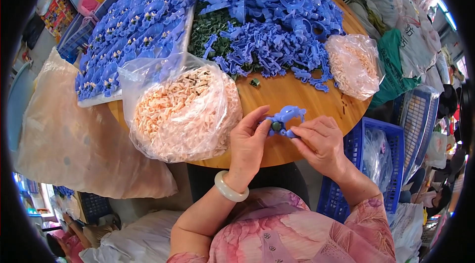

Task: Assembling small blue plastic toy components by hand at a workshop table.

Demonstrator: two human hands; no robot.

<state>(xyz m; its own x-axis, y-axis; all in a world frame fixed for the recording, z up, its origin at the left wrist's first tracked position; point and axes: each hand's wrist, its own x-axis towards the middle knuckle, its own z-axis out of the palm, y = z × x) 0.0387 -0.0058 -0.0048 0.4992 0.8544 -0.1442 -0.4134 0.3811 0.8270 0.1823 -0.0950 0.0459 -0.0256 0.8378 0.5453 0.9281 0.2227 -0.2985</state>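
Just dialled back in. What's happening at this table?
A person is holding a small blue plastic piece with a dark green part on it, gripped in the fingers of both the left hand and the right hand, over the near edge of the wooden table. Beyond are heaps of loose blue parts and dark green parts. On the left, blue pieces sit in rows near a clear bag of pale pieces.

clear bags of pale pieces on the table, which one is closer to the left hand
The larger bag, on the left of the wooden table, beside the left hand; the smaller bag lies farther off, toward the right edge.
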